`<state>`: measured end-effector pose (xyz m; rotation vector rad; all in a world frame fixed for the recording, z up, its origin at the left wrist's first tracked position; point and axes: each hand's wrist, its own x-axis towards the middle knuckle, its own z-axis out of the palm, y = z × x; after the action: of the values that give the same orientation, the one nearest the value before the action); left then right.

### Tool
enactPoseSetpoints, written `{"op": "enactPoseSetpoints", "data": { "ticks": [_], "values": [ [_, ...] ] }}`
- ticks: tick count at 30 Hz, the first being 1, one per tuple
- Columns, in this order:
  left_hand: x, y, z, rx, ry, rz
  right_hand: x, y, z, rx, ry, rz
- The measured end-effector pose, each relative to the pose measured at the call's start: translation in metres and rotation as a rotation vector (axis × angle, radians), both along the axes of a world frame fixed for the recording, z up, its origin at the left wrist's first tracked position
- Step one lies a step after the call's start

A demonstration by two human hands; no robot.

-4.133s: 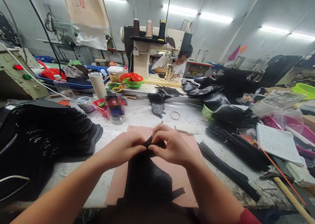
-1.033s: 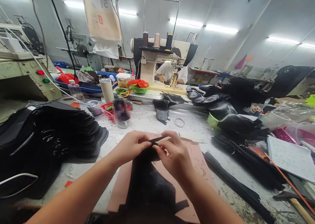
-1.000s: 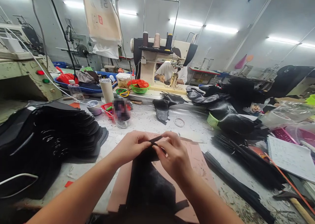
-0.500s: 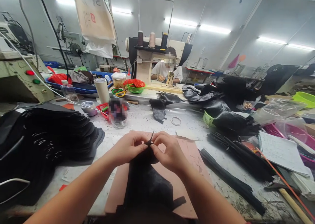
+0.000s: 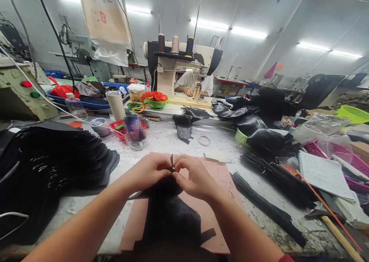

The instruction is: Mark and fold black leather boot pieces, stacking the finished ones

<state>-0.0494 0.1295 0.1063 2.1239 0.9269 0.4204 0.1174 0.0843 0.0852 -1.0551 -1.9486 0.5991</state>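
Observation:
Both hands meet over the pink board [image 5: 213, 200], pinching the far edge of a black leather piece [image 5: 173, 216]. My left hand [image 5: 151, 171] grips it between thumb and fingers from the left. From the right, my right hand [image 5: 193, 175] pinches the same edge, its fingertips nearly touching the left ones. A narrow dark strip [image 5: 172, 160] sticks up between the fingertips; whether it belongs to the leather piece I cannot tell. The body of the leather lies toward me, its near end in shadow. A short black strip [image 5: 208, 236] lies beside it on the board.
Stacked black leather pieces [image 5: 75, 158] stand at left. Long black strips [image 5: 268, 208], a hammer [image 5: 331, 227] and a notebook [image 5: 324, 175] lie right. Beyond are a metal ring [image 5: 204, 140], a cup [image 5: 115, 104] and a sewing machine [image 5: 173, 73], with a person [image 5: 184, 81] behind it.
My hands still pinch the leather edge, with the fingertips shifted slightly. The upright strip between them looks shorter and straighter. The whole view has moved a little.

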Motion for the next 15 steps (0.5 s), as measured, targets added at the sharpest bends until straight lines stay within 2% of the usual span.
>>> {"op": "enactPoseSetpoints", "data": {
  "ticks": [3, 9, 15],
  "values": [
    [0.0001, 0.0001, 0.0011, -0.004, 0.002, 0.005, 0.0009, 0.0017, -0.0012, -0.04, 0.043, 0.018],
    [-0.0011, 0.0013, -0.0011, -0.097, -0.079, -0.059, -0.0006, 0.0035, -0.0023, -0.151, 0.172, -0.088],
    [-0.0011, 0.0021, -0.0011, -0.103, -0.082, -0.051, -0.002, 0.0016, 0.0016, -0.182, 0.176, -0.155]
  ]
}}
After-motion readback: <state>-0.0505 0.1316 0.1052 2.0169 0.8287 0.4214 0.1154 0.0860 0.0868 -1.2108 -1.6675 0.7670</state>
